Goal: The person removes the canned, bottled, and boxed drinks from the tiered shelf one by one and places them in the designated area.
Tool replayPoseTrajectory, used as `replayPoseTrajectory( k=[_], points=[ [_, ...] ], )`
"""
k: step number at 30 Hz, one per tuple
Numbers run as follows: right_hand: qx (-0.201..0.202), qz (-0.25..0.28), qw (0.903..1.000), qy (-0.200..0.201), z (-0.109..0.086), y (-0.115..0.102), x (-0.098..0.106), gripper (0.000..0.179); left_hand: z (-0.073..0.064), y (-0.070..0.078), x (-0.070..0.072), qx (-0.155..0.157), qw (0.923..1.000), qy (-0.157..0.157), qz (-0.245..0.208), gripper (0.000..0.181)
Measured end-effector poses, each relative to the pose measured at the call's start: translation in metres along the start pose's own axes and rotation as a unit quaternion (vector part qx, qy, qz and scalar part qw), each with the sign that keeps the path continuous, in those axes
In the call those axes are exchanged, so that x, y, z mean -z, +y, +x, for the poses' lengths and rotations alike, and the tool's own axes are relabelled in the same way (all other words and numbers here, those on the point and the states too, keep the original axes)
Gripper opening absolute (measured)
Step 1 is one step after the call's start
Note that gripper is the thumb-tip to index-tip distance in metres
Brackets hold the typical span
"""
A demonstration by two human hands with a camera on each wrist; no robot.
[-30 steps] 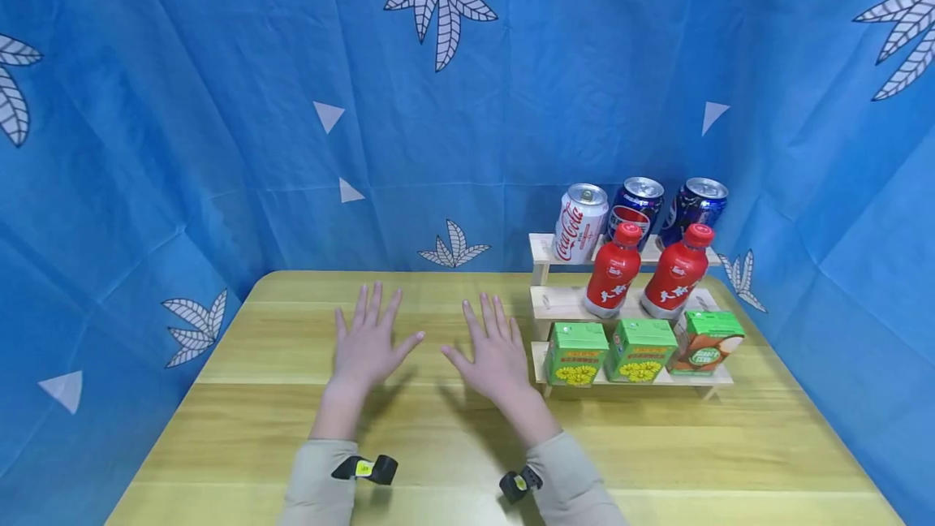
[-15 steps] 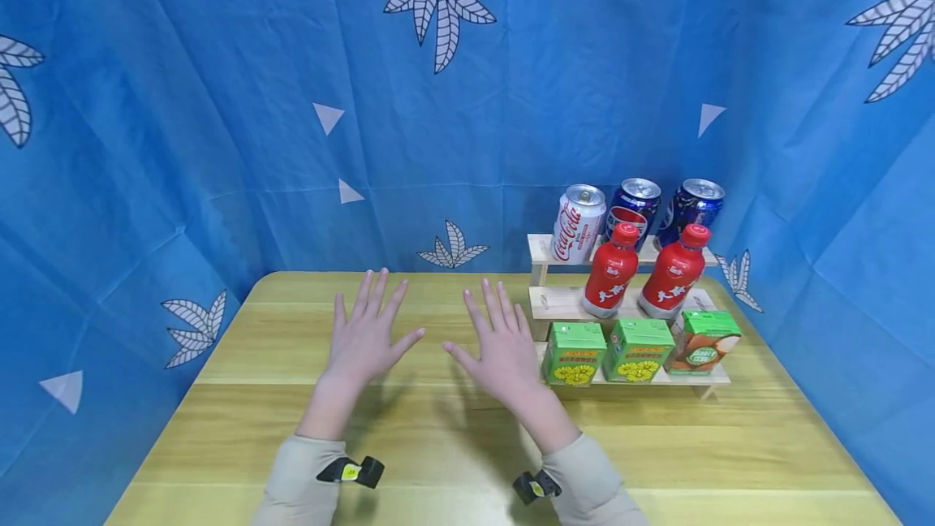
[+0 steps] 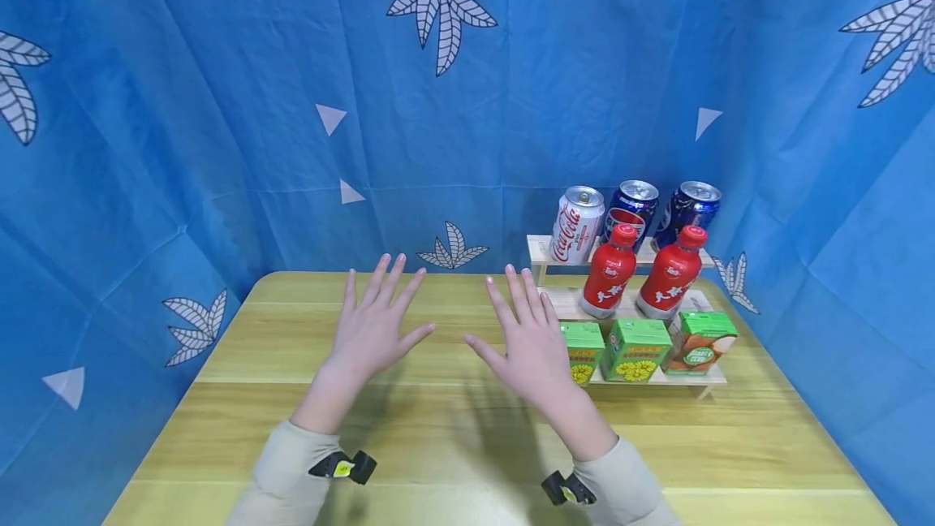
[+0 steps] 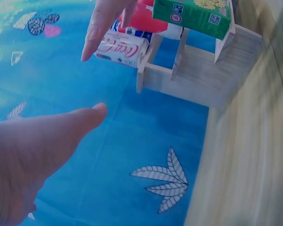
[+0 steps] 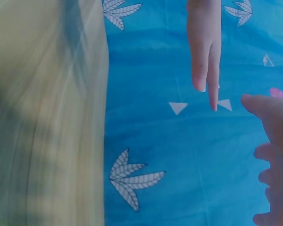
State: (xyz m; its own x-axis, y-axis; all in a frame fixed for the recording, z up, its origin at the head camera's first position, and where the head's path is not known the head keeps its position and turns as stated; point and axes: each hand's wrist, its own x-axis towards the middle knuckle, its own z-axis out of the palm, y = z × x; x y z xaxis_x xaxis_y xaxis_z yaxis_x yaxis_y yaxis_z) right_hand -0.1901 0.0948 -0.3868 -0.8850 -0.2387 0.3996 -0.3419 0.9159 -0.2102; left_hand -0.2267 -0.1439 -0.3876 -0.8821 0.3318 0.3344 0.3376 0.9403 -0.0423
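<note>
My left hand (image 3: 371, 339), fingers spread, is well left of the wooden rack (image 3: 539, 249). My right hand (image 3: 533, 351), also spread, is by the rack's left end, partly hiding 1 green carton (image 3: 587, 347). The rack bears 3 cartons below, 2 red bottles (image 3: 609, 274) midway, 3 cans (image 3: 634, 213) on top.

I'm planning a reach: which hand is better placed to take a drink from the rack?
Probably the right hand: empty and close to the rack; the left hand is farther off.
</note>
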Motion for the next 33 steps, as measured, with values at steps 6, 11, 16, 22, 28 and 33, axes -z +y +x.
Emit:
replayPoseTrajectory(
  k=[6, 11, 16, 22, 28, 33],
  points=[
    [-0.002, -0.01, 0.9997, 0.02, -0.008, 0.017, 0.012, 0.084, 0.006, 0.007, 0.011, -0.021, 0.9997, 0.002, 0.016, 0.082],
    [-0.01, -0.013, 0.9993, 0.033, -0.017, 0.033, 0.021, 0.084, 0.014, 0.015, 0.016, -0.035, 0.9993, -0.003, 0.013, 0.081],
    [-0.016, -0.022, 0.9988, 0.041, -0.024, 0.048, 0.029, 0.083, 0.022, 0.023, 0.02, -0.047, 0.9987, -0.002, 0.018, 0.08],
    [-0.024, -0.023, 0.9983, 0.048, -0.033, 0.066, 0.04, 0.083, 0.032, 0.031, 0.027, -0.065, 0.9977, 0.008, 0.019, 0.078],
    [-0.041, -0.031, 0.9976, 0.047, -0.046, 0.086, 0.049, 0.082, 0.043, 0.041, 0.032, -0.085, 0.9959, 0.023, 0.021, 0.077],
    [-0.049, -0.04, 0.9967, 0.051, -0.057, 0.098, 0.057, 0.083, 0.053, 0.05, 0.036, -0.095, 0.9948, 0.027, 0.021, 0.076]
  ],
)
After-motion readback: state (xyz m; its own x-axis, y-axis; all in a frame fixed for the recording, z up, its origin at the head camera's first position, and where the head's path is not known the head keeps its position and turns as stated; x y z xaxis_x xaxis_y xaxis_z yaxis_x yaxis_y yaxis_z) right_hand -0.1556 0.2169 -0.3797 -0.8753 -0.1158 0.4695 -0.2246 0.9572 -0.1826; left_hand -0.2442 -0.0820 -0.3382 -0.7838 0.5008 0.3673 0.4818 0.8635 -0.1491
